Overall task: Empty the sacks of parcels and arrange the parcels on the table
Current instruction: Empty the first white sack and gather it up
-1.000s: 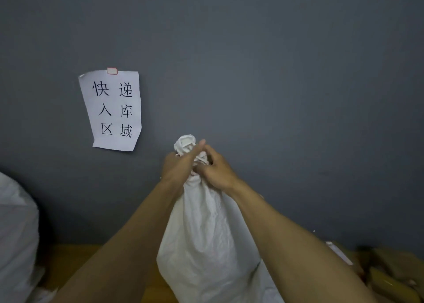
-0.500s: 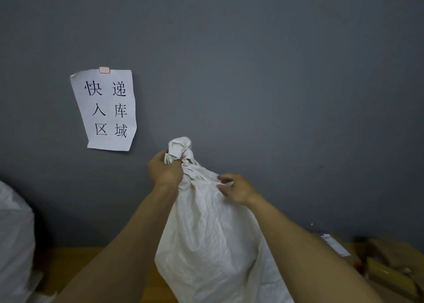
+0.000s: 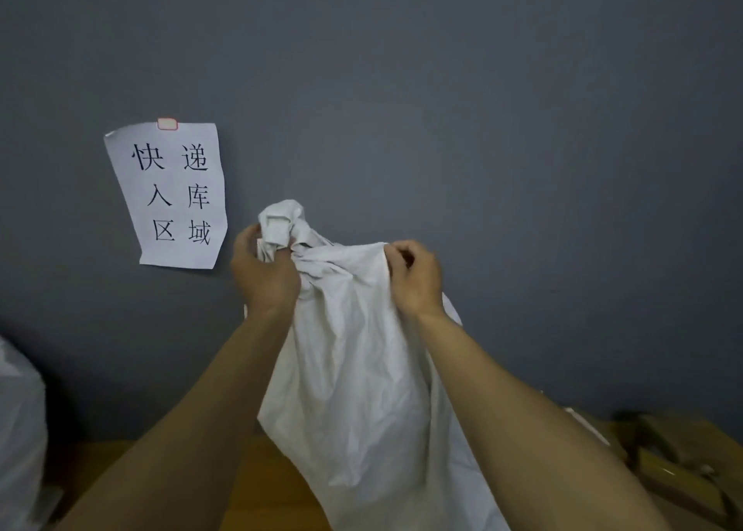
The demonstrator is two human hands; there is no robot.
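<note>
Sack (image 3: 362, 370), white and woven, is seen standing on the wooden table (image 3: 265, 486) against the grey wall, centre of view. Its base is hidden below the frame edge. The neck is bunched and twisted into a knot (image 3: 281, 225) at the sack's upper left. The left hand (image 3: 263, 277) is closed round the fabric just under the knot. The right hand (image 3: 416, 279) is pinched on a fold of the top edge, apart from the left, with cloth drawn between them. The mouth is judged not yet open; no parcels from this sack are visible.

Step in hand: neck to be loosened. This is best done with the knot steadied by the left hand while slack is drawn out by the right, fold by fold. A hard pull would likely tighten the twist. The sack should be held upright until the mouth is free, so that nothing is spilled onto the brown parcels (image 3: 683, 462) piled at right.

A second sack (image 3: 18, 430) is noted at far left, and a printed notice (image 3: 173, 197) is taped to the wall.
</note>
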